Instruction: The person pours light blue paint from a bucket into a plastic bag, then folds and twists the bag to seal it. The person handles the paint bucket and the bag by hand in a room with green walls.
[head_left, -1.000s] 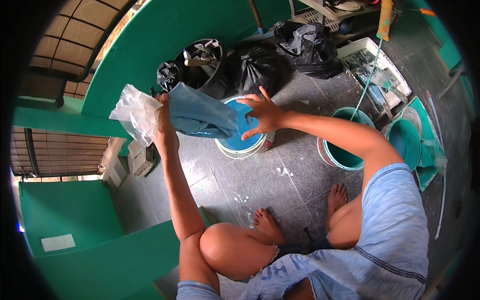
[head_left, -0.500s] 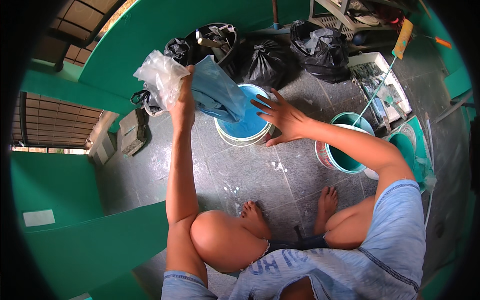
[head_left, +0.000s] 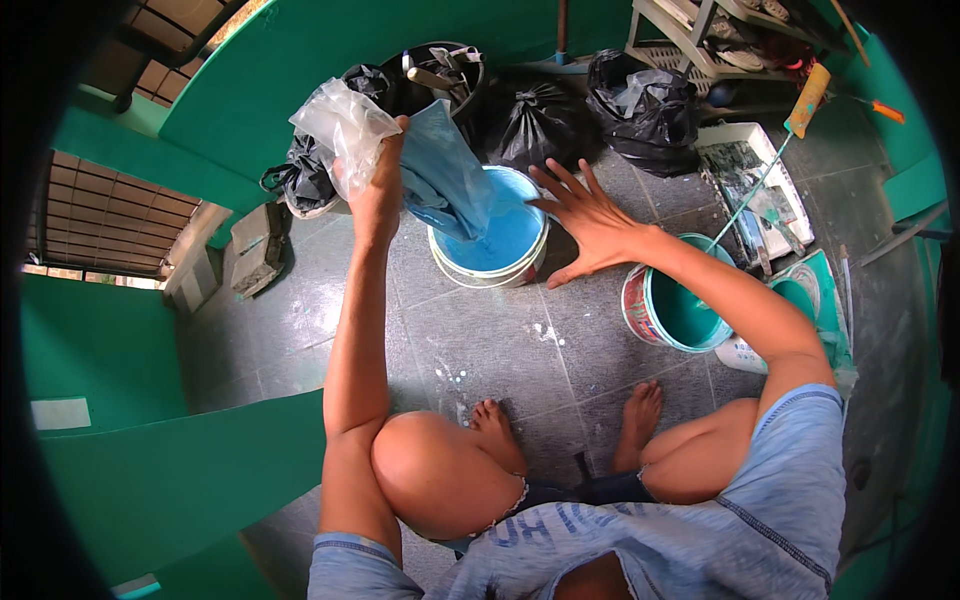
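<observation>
My left hand (head_left: 378, 185) is raised and grips a clear plastic bag (head_left: 343, 128) whose blue-stained end (head_left: 445, 180) hangs down into a white bucket of blue paint (head_left: 495, 243). My right hand (head_left: 590, 218) hovers with fingers spread at the bucket's right rim, holding nothing. I am squatting barefoot on the grey tiled floor (head_left: 500, 350), just in front of the bucket.
A teal paint bucket (head_left: 672, 305) with a long roller handle (head_left: 757, 168) stands to the right, with a second teal bucket (head_left: 800, 292) and a paint tray (head_left: 760, 185) beyond. Black rubbish bags (head_left: 640, 100) and a black bin (head_left: 435, 80) line the back. Green walls (head_left: 160, 470) close the left.
The bag in my left hand has swung right, so its blue end now dips into the bucket. My right hand has drawn back from over the paint to the bucket's right side.
</observation>
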Demonstrator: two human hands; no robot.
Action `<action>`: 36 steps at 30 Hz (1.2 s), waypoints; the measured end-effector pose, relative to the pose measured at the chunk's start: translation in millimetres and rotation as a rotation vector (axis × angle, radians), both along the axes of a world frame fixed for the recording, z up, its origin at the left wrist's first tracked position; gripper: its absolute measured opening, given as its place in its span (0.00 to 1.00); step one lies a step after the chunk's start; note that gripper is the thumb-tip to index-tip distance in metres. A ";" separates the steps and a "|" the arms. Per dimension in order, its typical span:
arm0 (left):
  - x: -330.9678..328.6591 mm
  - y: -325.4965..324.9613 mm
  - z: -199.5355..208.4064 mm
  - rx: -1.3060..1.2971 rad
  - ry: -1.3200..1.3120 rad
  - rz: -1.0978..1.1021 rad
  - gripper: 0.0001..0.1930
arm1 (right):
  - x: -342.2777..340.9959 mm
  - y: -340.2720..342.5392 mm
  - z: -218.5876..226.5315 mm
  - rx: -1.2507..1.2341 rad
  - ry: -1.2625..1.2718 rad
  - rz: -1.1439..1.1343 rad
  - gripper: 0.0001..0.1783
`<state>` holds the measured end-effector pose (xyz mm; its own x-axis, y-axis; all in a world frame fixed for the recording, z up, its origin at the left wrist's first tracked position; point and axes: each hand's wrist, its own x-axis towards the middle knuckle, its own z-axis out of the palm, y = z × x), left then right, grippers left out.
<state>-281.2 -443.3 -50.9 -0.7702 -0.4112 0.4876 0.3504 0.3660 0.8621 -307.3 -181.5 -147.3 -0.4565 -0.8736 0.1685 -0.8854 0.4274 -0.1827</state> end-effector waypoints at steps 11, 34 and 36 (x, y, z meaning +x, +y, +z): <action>0.5 0.4 -4.3 -0.051 -0.042 0.096 0.15 | 14.0 -14.5 -25.6 -0.005 0.040 0.112 0.63; 4.4 13.2 1.3 0.150 -0.116 -0.179 0.13 | -51.9 -70.6 48.6 -0.595 -0.213 -0.143 0.18; 2.9 9.3 -1.7 0.100 -0.125 -0.154 0.13 | -53.0 -70.7 46.9 -0.596 -0.183 -0.140 0.20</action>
<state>-278.3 -434.0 -52.6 -0.8795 -0.3256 0.3470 0.2838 0.2264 0.9318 -360.3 -252.2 -100.3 -0.6271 -0.5835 0.5159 -0.7604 0.3152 -0.5678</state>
